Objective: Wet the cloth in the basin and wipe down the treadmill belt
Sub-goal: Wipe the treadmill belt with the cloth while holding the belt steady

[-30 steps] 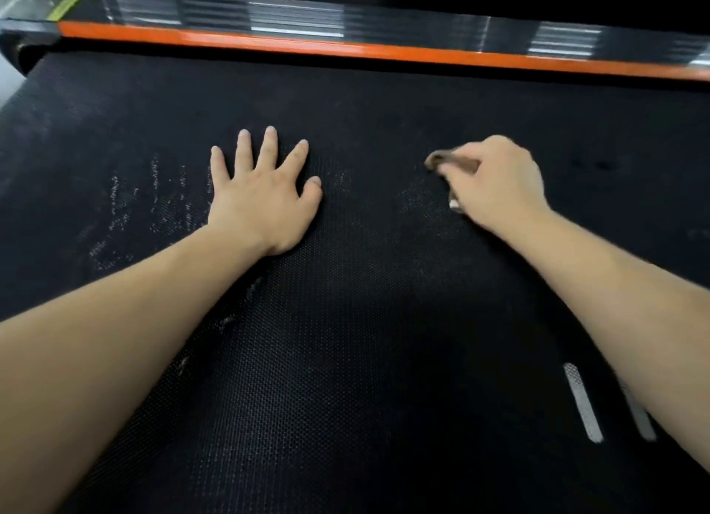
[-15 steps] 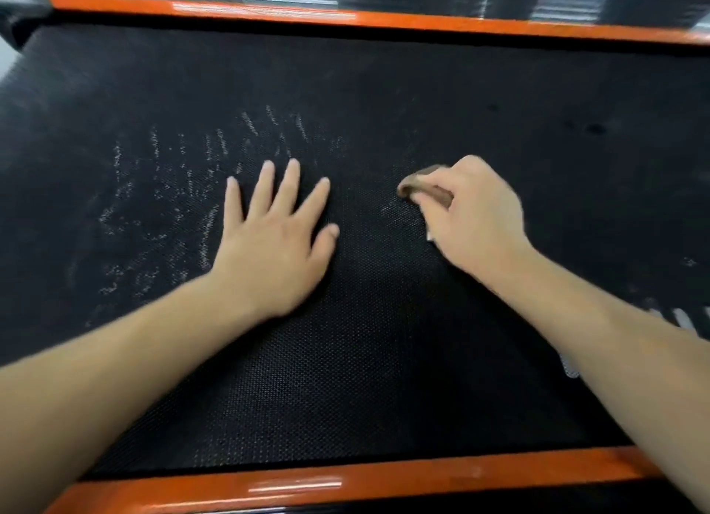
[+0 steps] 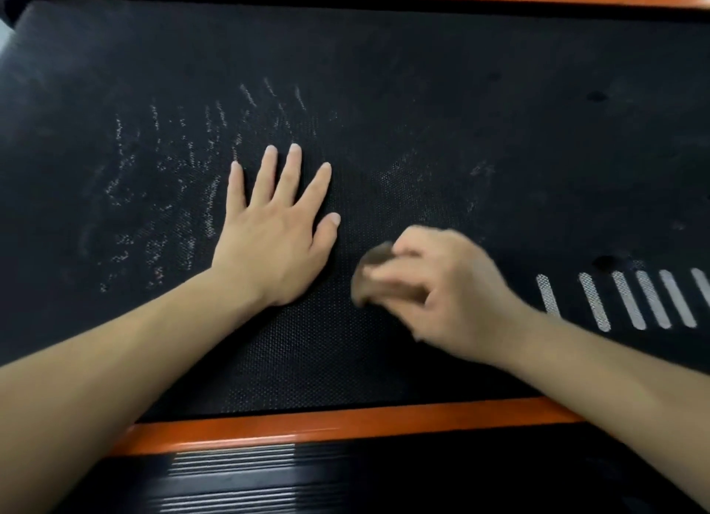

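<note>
The right hand (image 3: 449, 294) curls its fingers around a bunched brown cloth (image 3: 370, 273), blurred, pressed on the treadmill belt (image 3: 461, 110). Just beside it, the left hand (image 3: 274, 229) lies flat, fingers spread. Whitish streaks (image 3: 161, 190) mark the black belt between orange side rails (image 3: 345, 423).

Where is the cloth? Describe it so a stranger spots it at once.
Find the black belt between the orange rails. Toward its near edge the right hand grips the cloth, a small brown wad poking out from its grip. The left hand beside it lies flat and holds nothing.
</note>
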Available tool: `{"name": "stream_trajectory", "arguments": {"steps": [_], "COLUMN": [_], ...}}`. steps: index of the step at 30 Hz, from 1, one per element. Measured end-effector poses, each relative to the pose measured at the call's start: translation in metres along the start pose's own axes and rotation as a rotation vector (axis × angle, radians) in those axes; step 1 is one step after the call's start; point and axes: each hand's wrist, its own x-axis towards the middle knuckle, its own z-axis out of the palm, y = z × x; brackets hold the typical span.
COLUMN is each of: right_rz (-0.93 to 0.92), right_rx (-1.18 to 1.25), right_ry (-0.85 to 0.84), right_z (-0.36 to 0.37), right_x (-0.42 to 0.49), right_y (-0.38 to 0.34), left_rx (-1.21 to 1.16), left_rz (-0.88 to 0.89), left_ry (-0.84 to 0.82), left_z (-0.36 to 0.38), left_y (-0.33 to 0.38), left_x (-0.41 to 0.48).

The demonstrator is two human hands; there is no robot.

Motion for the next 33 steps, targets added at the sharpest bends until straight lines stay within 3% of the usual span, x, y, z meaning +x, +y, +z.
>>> {"name": "stream_trajectory", "arguments": {"steps": [3,10,16,20,28,33], "right_rz": [-0.118,-0.121,-0.341,-0.307,-0.381,-0.192], "right_rx": [0.009,0.018,0.067,0.041,0.084,0.023], "right_ry": [-0.165,-0.122,-0.350,-0.359,-0.359,-0.312], "right_z": [-0.010,-0.025,-0.012,-0.042,-0.012,-0.066], "right_x": [-0.007,-0.026,-0.018,-0.045,-0.020,-0.069], "right_y": [0.006,0.023,0.004,0.030,0.006,0.059], "left_rx": [0.003,0.006,-0.004,-0.005,-0.009,-0.007], "left_rz": [0.009,0.004,0.004,0.002,-0.010,0.016], "left_ry": [0.006,0.025,0.013,0.016,-0.032,-0.011], "left_z": [-0.001,0.002,0.002,0.002,-0.001,-0.009], "left_y": [0.000,0.000,-0.001,0.000,0.002,0.008], "left_x": [-0.001,-0.003,-0.003,-0.004,-0.002,-0.001]}}
